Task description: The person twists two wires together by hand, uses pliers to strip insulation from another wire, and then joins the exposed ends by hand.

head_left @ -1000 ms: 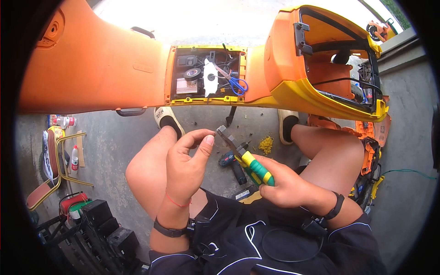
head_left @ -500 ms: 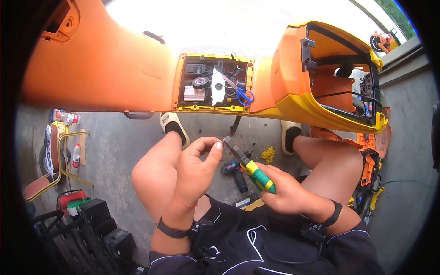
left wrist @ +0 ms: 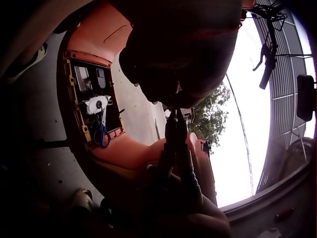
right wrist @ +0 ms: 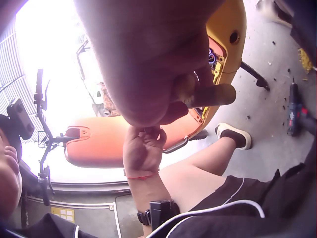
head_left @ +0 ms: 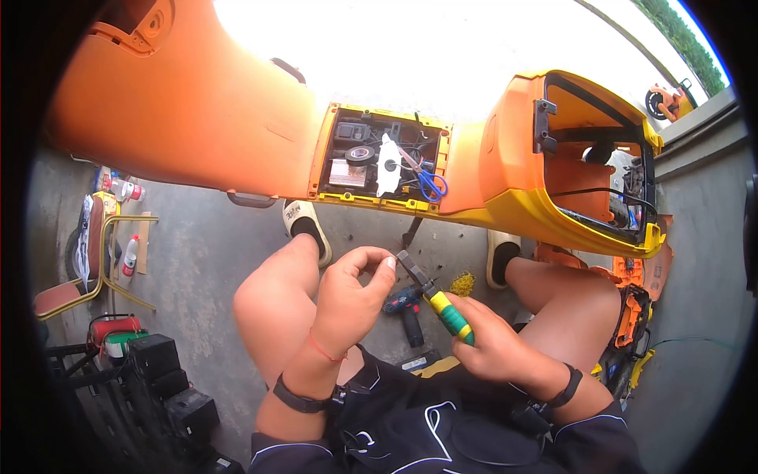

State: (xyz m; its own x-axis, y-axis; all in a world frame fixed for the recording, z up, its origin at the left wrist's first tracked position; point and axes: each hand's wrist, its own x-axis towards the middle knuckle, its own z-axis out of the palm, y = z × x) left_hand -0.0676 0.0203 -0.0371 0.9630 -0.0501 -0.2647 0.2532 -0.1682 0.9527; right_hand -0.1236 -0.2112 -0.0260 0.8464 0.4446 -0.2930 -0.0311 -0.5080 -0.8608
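My right hand [head_left: 497, 344] grips combination pliers [head_left: 452, 316] by their green and yellow handles, the metal nose pointing up and left. At the nose tip, thumb and forefinger of my left hand [head_left: 355, 296] pinch together on a tiny piece, mostly hidden and too small to identify. In the left wrist view the nose of the pliers [left wrist: 177, 130] reaches right up to the dark, shaded left hand [left wrist: 181, 64]. A handle end of the pliers [right wrist: 215, 95] sticks out from the right hand [right wrist: 148, 64] in the right wrist view.
Ahead stands an orange and yellow vehicle body [head_left: 237, 118]; its open compartment [head_left: 339, 193] holds blue-handled scissors [head_left: 430, 186], a tape roll [head_left: 361, 155] and wiring. On the floor lie a cordless drill [head_left: 407, 312] and yellow bits [head_left: 463, 284]. Black blocks [head_left: 166, 379] stand lower left.
The head view has tilted, so the vehicle body sits lower and further right. The pliers have rolled slightly, showing their handles more edge-on. Both hands keep together at the nose tip.
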